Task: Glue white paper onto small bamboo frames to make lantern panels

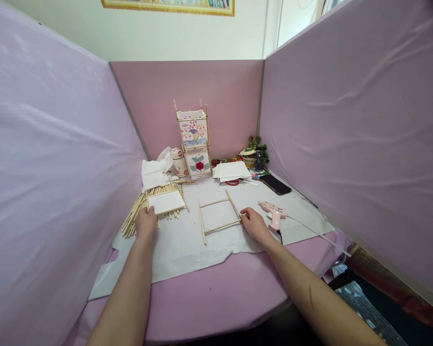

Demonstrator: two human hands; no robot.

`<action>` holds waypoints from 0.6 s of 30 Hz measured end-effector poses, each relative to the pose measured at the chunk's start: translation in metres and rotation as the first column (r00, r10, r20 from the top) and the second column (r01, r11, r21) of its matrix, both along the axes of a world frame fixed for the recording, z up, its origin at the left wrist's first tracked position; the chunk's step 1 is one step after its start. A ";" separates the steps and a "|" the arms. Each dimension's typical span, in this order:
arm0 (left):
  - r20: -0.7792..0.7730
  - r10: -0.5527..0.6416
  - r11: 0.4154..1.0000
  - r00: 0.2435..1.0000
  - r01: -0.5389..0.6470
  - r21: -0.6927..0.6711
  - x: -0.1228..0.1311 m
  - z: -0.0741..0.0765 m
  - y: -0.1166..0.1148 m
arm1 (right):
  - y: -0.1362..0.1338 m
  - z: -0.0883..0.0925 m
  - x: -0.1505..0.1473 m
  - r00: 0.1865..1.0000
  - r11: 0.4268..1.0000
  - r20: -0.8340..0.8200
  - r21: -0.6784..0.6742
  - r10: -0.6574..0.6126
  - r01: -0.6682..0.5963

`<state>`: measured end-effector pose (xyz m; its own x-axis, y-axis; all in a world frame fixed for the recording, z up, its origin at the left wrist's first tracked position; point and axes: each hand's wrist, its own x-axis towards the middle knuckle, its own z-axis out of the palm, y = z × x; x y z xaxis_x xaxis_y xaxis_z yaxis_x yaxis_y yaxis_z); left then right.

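Observation:
At the left, my left hand (146, 222) is closed on the near left corner of a stick frame with a white paper panel (165, 202), which rests over a pile of thin sticks (132, 218). My right hand (253, 222) pinches the near right corner of a second, open stick frame (222, 227), whose middle shows the white sheet beneath. To the right of that hand lies a pale pink glue gun (275, 213) with a white glue stick (319, 234) reaching out behind it.
A two-tier stick lantern (194, 139) with painted panels stands at the back, beside a lidded jar (179, 163) and white tissue (154, 173). Stacked white paper (231, 170) covers part of red scissors (232, 182). A black phone (275, 184) lies right. Pink cloth walls (353, 134) enclose the table.

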<state>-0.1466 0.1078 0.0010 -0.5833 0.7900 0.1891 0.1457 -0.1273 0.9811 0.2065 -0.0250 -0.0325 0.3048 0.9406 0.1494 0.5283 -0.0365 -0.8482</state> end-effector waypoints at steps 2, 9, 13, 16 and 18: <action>-0.136 0.063 0.998 0.989 -0.061 0.018 0.011 0.004 -0.014 | 0.001 -0.001 0.001 1.000 1.000 -0.022 -0.011 -0.004 0.004; -0.519 -0.438 0.898 0.734 0.384 -0.215 0.095 -0.003 -0.073 | 0.001 -0.001 0.003 0.964 0.996 -0.258 -0.044 0.066 -0.079; -0.307 -0.571 0.817 0.761 0.492 -0.301 0.121 -0.012 -0.091 | 0.000 0.002 0.005 0.862 0.995 -0.498 0.027 0.095 -0.093; 0.016 -0.598 0.771 0.801 0.581 -0.261 0.122 -0.009 -0.098 | 0.000 0.006 0.004 0.793 0.995 -0.602 0.086 0.093 -0.052; 0.246 -0.629 0.699 0.738 0.675 -0.236 0.118 -0.003 -0.103 | 0.000 0.009 0.004 0.764 0.992 -0.638 0.124 0.095 -0.020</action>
<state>-0.0287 0.0047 -0.0021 0.0983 0.9835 -0.1521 -0.0023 0.1530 0.9882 0.2103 -0.0254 -0.0232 0.3103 0.9500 0.0356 -0.1428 0.0836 -0.9862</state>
